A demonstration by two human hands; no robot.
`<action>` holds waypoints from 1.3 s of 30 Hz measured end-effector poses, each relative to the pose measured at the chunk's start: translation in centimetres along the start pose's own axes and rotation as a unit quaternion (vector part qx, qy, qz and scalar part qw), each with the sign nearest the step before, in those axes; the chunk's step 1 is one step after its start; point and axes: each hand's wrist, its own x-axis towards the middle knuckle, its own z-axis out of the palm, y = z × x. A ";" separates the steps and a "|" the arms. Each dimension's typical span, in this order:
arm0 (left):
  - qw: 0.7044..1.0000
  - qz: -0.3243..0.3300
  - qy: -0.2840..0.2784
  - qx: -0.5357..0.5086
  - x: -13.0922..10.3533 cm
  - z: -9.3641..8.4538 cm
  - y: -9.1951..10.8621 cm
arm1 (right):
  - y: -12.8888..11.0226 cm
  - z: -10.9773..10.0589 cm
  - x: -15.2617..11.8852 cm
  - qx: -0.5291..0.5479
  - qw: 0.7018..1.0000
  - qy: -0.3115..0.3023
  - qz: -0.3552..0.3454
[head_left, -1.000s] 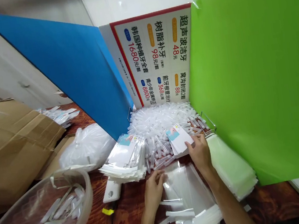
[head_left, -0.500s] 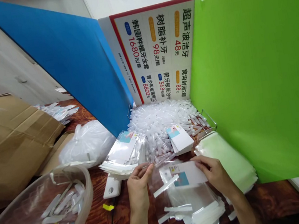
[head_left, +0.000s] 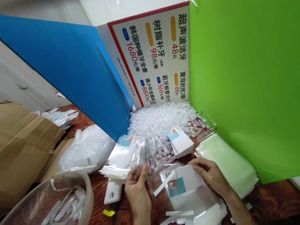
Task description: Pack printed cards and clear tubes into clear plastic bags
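Note:
My left hand [head_left: 137, 187] is closed, thumb and forefinger pinching the edge of a clear plastic bag [head_left: 159, 197]. My right hand [head_left: 210, 174] pinches the right end of a white printed card [head_left: 192, 175] with a blue picture panel. The card overlaps the clear bag; whether it is inside cannot be made out. Beneath both, clear bags with white strips [head_left: 209, 219] lie fanned out on the table. Beyond my left hand is a stack of bagged cards [head_left: 121, 154]. A smaller stack of cards [head_left: 181, 141] sits beyond the right one.
A heap of small translucent white tubes [head_left: 162, 118] lies against the printed panel [head_left: 156, 59]. Blue [head_left: 62, 65] and green boards [head_left: 256, 75] flank it. Greenish film sleeves [head_left: 226, 161] are stacked right. A clear tub [head_left: 87, 195], white plastic bag [head_left: 85, 147] and cardboard box [head_left: 12, 146] stand left.
The card has shifted left and slightly down over the clear bag, with my right hand still at its end. My left hand has moved a little left. The view has tilted slightly.

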 end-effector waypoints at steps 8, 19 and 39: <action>0.993 -0.029 -0.099 0.057 -2.1 0.5 -0.9 | 0.1 2.6 0.8 0.071 0.997 0.029 0.021; 0.987 -0.068 -0.136 0.052 -0.9 0.0 -0.6 | -0.5 4.4 1.2 0.127 0.992 0.011 0.017; 0.738 0.314 -0.120 0.585 14.0 -3.4 9.4 | 0.4 2.7 8.2 -0.602 0.775 0.176 -0.076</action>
